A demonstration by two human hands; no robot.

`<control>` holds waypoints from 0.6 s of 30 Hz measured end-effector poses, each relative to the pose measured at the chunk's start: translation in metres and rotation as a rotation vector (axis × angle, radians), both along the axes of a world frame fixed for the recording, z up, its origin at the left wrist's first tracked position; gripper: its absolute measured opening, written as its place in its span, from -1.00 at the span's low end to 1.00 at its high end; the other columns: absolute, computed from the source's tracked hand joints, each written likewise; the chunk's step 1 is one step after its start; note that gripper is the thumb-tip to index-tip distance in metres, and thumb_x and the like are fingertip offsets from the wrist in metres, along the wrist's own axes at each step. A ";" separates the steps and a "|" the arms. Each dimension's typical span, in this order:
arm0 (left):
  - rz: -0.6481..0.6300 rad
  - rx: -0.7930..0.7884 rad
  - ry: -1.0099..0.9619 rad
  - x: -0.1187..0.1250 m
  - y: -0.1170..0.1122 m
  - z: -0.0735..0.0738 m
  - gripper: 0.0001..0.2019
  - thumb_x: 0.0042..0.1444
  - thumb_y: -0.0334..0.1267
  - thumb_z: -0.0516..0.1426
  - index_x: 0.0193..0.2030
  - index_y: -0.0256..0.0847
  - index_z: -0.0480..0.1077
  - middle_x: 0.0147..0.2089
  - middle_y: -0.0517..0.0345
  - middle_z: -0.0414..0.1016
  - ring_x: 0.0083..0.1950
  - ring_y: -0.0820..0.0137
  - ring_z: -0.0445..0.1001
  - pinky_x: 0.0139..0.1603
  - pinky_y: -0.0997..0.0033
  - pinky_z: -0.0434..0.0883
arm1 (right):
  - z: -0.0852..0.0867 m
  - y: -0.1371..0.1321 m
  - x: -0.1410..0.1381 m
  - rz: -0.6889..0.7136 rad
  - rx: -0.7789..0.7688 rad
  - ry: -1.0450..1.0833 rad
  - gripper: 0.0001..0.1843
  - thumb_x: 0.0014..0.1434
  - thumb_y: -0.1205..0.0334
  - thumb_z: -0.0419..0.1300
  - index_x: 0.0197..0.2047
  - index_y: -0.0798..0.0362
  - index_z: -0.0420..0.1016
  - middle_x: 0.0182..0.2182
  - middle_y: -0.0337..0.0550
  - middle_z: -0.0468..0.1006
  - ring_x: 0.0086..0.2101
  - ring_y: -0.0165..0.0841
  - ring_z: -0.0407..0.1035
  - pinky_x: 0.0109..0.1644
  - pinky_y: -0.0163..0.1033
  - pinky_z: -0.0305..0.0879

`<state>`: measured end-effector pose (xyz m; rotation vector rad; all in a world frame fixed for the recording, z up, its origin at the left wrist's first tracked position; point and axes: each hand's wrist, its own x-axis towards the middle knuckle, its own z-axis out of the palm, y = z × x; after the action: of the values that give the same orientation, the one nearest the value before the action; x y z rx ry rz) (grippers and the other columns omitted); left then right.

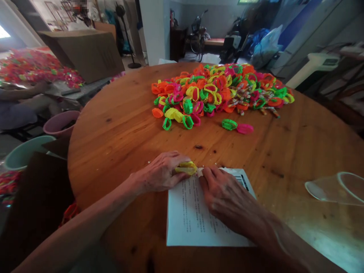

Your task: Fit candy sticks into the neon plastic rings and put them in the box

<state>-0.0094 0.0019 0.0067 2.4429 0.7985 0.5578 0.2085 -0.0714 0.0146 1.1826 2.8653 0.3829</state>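
My left hand (pixel 160 171) grips a small yellow plastic band (pixel 187 167), an oval loop, between thumb and fingers. Close beside it, my right hand (pixel 223 191) is closed, fingertips pinching a small whitish bit (pixel 200 172) at the band's right end. What that bit is I cannot make out. Under both hands lies a printed white sheet of paper (pixel 184 222) on the round wooden table (pixel 113 113). Beyond the hands, a green band (pixel 229 124) and a pink band (pixel 245 129) lie end to end, in front of a large heap of bright plastic bands (pixel 210 91).
Small wrapped pieces (pixel 241 98) lie among the heap's right side. A clear plastic cup (pixel 335 188) rests on its side at the right. Left of the table are a cardboard box (pixel 88 53), a pink tub (pixel 61 122), a green tub (pixel 25 151) and another person's arm (pixel 22 93).
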 end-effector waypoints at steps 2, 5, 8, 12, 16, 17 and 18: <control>-0.007 0.009 -0.001 -0.001 0.001 -0.002 -0.82 0.28 -0.18 0.12 -0.07 -0.20 0.42 -0.22 0.10 0.47 -0.15 0.36 0.44 -0.14 0.41 0.36 | 0.002 0.000 -0.001 0.010 -0.007 -0.019 -0.85 0.07 0.51 0.10 -0.37 0.09 0.42 -0.33 0.01 0.33 -0.33 -0.18 0.20 -0.38 -0.07 0.19; -0.019 -0.003 -0.014 -0.001 0.002 -0.004 -0.81 0.27 -0.18 0.14 -0.05 -0.20 0.42 -0.21 0.11 0.48 -0.13 0.35 0.45 -0.11 0.39 0.37 | 0.008 -0.002 -0.004 0.001 0.020 -0.042 -0.84 0.05 0.50 0.09 -0.34 0.11 0.43 -0.32 0.03 0.33 -0.30 -0.15 0.22 -0.33 -0.04 0.22; -0.010 -0.005 -0.010 -0.002 0.003 -0.004 -0.77 0.25 -0.19 0.16 0.00 -0.21 0.40 -0.20 0.10 0.49 -0.13 0.33 0.45 -0.08 0.36 0.37 | 0.010 -0.004 -0.006 -0.010 0.017 -0.061 -0.82 0.03 0.53 0.07 -0.35 0.13 0.44 -0.33 0.05 0.33 -0.29 -0.14 0.24 -0.33 -0.04 0.21; 0.008 -0.002 0.016 -0.001 0.003 -0.007 -0.79 0.25 -0.22 0.15 -0.01 -0.20 0.39 -0.17 0.08 0.49 -0.11 0.32 0.44 -0.07 0.34 0.38 | 0.003 -0.002 -0.004 -0.059 -0.082 0.049 -0.80 -0.01 0.53 0.08 -0.34 0.11 0.42 -0.30 0.00 0.39 -0.28 -0.19 0.27 -0.27 -0.08 0.23; 0.033 0.031 -0.028 0.000 0.001 -0.013 -0.78 0.23 -0.19 0.16 -0.04 -0.22 0.39 -0.17 0.06 0.50 -0.15 0.34 0.46 -0.12 0.37 0.39 | 0.018 0.011 -0.003 -0.220 -0.154 0.284 -0.87 0.19 0.40 0.05 -0.28 0.08 0.41 -0.32 -0.07 0.41 -0.33 -0.29 0.27 -0.21 -0.14 0.22; 0.046 0.039 -0.042 0.000 0.000 -0.014 -0.77 0.22 -0.19 0.16 -0.04 -0.22 0.39 -0.17 0.06 0.49 -0.17 0.35 0.46 -0.15 0.38 0.39 | 0.029 0.015 -0.004 -0.250 -0.140 0.394 -0.85 0.26 0.34 0.02 -0.28 0.07 0.40 -0.33 -0.09 0.41 -0.34 -0.31 0.26 -0.22 -0.16 0.21; 0.056 0.038 -0.051 0.000 -0.001 -0.015 -0.78 0.22 -0.20 0.15 -0.04 -0.22 0.39 -0.17 0.07 0.49 -0.19 0.37 0.46 -0.17 0.40 0.39 | 0.042 0.019 -0.008 -0.273 -0.127 0.533 -0.80 0.31 0.27 -0.01 -0.31 0.06 0.38 -0.36 -0.12 0.39 -0.36 -0.34 0.25 -0.25 -0.18 0.19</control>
<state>-0.0093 0.0012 -0.0078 2.4369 0.8450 0.6592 0.2009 -0.0522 0.0566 1.8543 2.9972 -0.1471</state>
